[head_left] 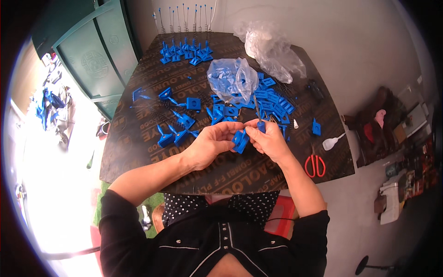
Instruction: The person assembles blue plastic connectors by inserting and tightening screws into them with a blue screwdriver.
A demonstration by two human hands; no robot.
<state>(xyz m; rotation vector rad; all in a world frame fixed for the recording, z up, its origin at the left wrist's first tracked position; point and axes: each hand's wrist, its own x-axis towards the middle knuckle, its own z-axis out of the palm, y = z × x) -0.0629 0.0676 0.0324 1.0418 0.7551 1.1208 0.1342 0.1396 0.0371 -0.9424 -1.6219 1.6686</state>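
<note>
Both my hands meet above the near part of the dark table. My left hand (213, 144) pinches a blue plastic bracket (240, 141) between thumb and fingers. The right hand (270, 141) touches the same bracket with its thumb and fingertips. It also grips a screwdriver (259, 115), whose metal shaft points away from me above a short blue end. Just beyond the hands lie loose blue square plates (275, 102). On the left are several blue parts with pointed stems (177, 135). My fingers partly hide the bracket.
Spring-stemmed blue pieces (185, 48) stand at the far left of the table (152, 161). A clear bag of blue parts (233, 78) and a crumpled plastic bag (272, 51) lie farther back. Red-handled scissors (315, 166), a white scoop-like piece (330, 143) and a blue part (316, 127) are on the right.
</note>
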